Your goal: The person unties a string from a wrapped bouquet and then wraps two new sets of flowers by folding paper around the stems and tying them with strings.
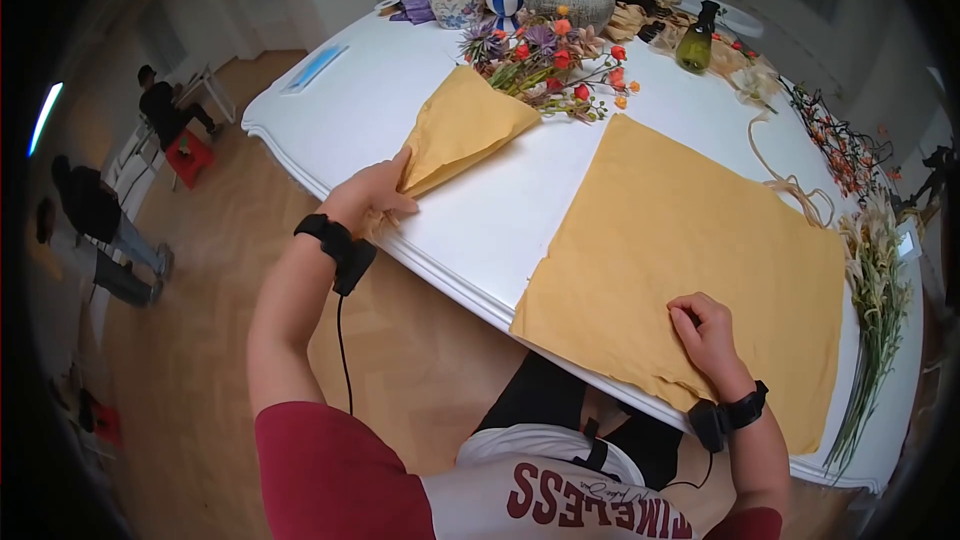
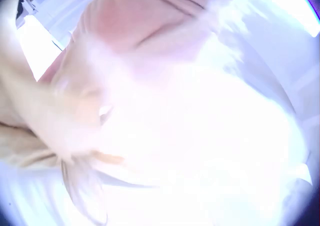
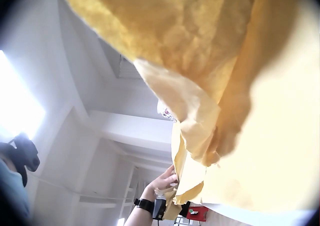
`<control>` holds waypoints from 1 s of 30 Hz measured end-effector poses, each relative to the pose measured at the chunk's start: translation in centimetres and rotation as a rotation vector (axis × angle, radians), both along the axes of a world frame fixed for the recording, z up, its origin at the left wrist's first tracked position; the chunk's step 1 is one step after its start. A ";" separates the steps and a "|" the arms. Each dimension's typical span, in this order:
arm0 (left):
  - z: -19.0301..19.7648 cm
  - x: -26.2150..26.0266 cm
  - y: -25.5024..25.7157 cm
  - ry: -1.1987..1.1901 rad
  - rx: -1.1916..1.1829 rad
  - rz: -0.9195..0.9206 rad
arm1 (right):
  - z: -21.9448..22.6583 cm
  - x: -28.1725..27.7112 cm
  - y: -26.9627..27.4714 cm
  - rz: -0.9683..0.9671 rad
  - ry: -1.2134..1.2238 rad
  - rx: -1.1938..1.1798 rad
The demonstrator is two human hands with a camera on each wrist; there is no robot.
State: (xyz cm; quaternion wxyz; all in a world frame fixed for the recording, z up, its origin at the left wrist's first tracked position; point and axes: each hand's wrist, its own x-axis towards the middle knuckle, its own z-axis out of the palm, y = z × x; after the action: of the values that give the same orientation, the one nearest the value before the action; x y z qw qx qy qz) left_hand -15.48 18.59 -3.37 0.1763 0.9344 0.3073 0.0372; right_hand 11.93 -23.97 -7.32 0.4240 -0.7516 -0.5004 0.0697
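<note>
- Paper cone (image 1: pixel 470 130) lies on the table (image 1: pixel 470 250), its wide end toward the mixed flowers (image 1: pixel 562 58), so that bundle looks largely wrapped.
- The left hand (image 1: pixel 378 190) is clamped round the narrow end of the cone, at the table's edge.
- The right hand (image 1: pixel 708 338) is over the large yellow sheet (image 1: pixel 690 220) near its rumpled front edge, fingers bent inward; whether they pinch the paper or only rest on it, I cannot tell.
- The large sheet is spread out beside the cone with nothing wrapped in it, so any folding of that piece looks undone.
- Pale strands (image 1: pixel 798 190) lie loose by the sheet's far right corner, and a long-stemmed bunch (image 1: pixel 872 325) lies unwrapped along its right side.
- Hard to make out: the left wrist view is mostly washed out by glare, giving little of the grip.
- The left hand covers the cone's narrow end, so whether anything is tied there is unclear.
- In the right wrist view, creased paper fills much of the frame and the right fingertips cannot be picked out.
</note>
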 end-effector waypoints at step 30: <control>0.2 20.0 -26.7 0.071 0.082 -1.019 | 2.5 15.1 -29.8 -1.397 -0.420 -0.050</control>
State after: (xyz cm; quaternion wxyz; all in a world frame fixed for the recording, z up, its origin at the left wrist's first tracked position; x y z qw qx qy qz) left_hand 4.48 -8.12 -3.20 0.1246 0.9724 -0.1833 -0.0731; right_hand 27.05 -53.73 -4.77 0.2472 -0.9026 0.0271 -0.3514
